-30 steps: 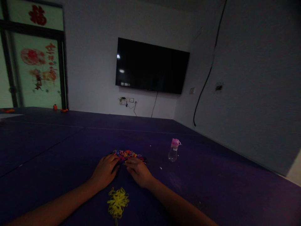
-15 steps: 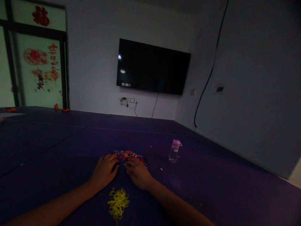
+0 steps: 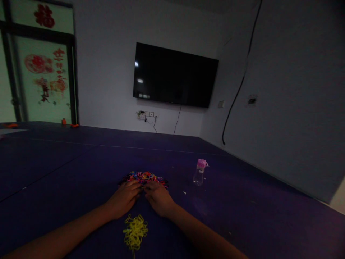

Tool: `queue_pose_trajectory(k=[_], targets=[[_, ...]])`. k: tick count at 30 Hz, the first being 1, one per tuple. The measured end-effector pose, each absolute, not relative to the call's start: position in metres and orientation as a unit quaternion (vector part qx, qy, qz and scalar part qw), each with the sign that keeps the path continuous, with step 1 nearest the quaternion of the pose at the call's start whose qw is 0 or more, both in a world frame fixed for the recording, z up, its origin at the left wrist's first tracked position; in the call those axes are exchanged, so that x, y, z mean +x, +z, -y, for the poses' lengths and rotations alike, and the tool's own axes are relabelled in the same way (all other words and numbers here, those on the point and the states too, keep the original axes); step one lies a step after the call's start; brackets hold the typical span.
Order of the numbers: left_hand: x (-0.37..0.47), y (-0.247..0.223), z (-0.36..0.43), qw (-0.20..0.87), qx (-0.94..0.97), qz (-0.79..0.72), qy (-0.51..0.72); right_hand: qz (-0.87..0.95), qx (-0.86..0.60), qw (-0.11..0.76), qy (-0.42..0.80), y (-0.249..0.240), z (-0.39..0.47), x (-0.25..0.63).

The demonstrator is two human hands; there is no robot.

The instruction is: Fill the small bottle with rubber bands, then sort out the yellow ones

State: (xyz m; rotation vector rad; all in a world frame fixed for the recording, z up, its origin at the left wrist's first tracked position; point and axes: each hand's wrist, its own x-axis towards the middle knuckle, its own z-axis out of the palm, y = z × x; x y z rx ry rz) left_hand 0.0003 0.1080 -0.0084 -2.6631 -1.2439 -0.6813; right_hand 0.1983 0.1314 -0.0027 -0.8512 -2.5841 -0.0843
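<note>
A loose pile of small multicoloured rubber bands (image 3: 145, 175) lies on the dark purple surface in front of me. My left hand (image 3: 125, 197) reaches to the near left edge of the pile, its fingers stretched out over the bands. From the right, my right hand (image 3: 159, 198) rests at the near edge, its fingers bent and drawn together; whatever they may hold is hidden. The fingertips of both hands nearly meet. Closer to me, between my forearms, sits a separate heap of yellow rubber bands (image 3: 135, 232).
A clear bottle with a pink lid (image 3: 199, 172) stands right of the pile. Small white scraps (image 3: 184, 193) lie near it. Orange objects (image 3: 74, 126) sit at the far left edge. A black television (image 3: 175, 75) hangs on the wall beyond, and a black cable (image 3: 234, 100) dangles at right.
My left hand has moved slightly right and nearer to me, uncovering dark bands at the pile's left side. Both hands' fingertips are closer together. The yellow heap looks the same.
</note>
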Motion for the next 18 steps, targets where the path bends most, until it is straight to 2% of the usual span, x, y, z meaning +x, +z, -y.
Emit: queue_pose_trajectory(k=[18], targets=[[0.0004, -0.0094, -0.1099, 0.064, -0.887, 0.359, -0.285, 0.933, -0.275, 0.233, -0.024, -0.0008, -0.1285, 0.1994]])
